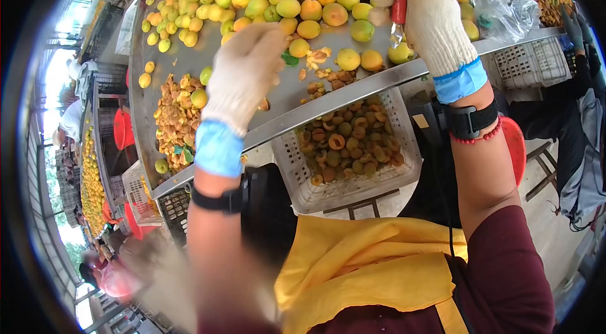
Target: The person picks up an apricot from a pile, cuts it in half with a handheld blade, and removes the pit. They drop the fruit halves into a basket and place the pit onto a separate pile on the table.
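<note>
Over the steel table [353,91] my right hand [420,9] is clenching a red-handled knife [398,0], my blurred left hand [246,72] is reaching with fingers loosely spread, risking a nick.

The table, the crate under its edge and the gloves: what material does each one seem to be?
The table looks like bare metal, probably steel: grey, smooth, with dull reflections. The crate looks like moulded white plastic, with a regular grid of holes. The gloves on the left hand and right hand look like knitted cotton, cream with blue cuffs; the ribbed weave shows.
</note>
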